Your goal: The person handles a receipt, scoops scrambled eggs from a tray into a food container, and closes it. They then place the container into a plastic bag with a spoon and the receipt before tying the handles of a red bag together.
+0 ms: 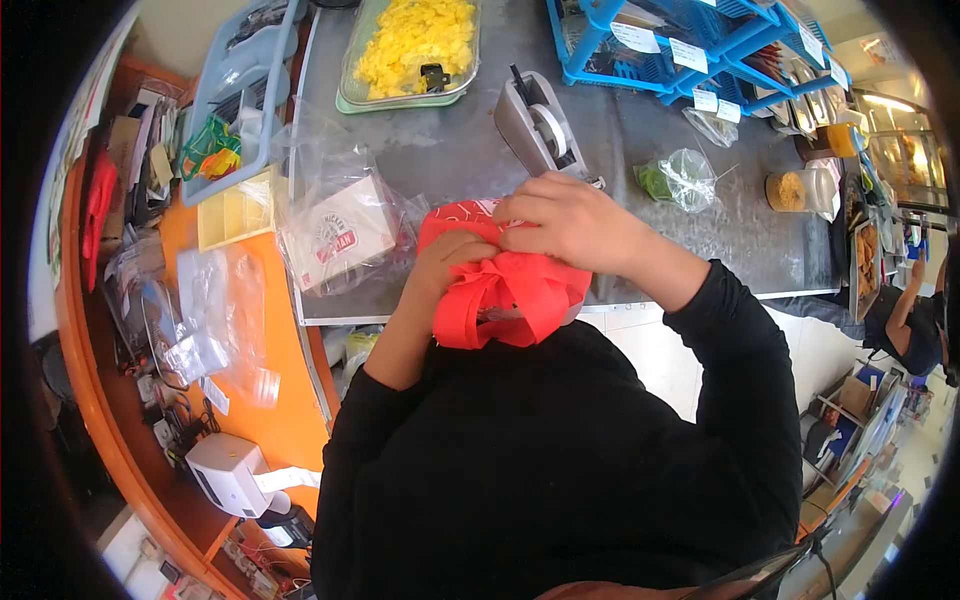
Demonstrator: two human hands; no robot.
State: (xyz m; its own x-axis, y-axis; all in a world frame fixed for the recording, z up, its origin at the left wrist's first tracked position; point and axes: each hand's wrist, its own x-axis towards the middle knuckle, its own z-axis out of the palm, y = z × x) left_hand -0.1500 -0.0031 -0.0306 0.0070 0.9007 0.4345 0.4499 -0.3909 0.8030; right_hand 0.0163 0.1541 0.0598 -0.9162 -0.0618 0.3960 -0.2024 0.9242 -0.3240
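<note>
A red fabric bag (515, 290) with loop handles is at the table's near edge, close to my body. My left hand (450, 262) has its fingers curled on the bag's left side, by the top. Across the upper right of the bag lies my right hand (560, 225), its fingers bent over the red cloth with white print. What is inside the bag is hidden. Just left of the bag sits a white printed box (345, 232) in a clear plastic bag. Beyond my right hand stands a grey tape dispenser (540, 125).
A tray of yellow food (415, 45) stands at the back. Blue plastic racks (660, 60) are at the back right, with a clear bag of greens (680, 180) before them. A label printer (228, 470) sits on the orange counter (285, 330). Another person (905, 320) is far right.
</note>
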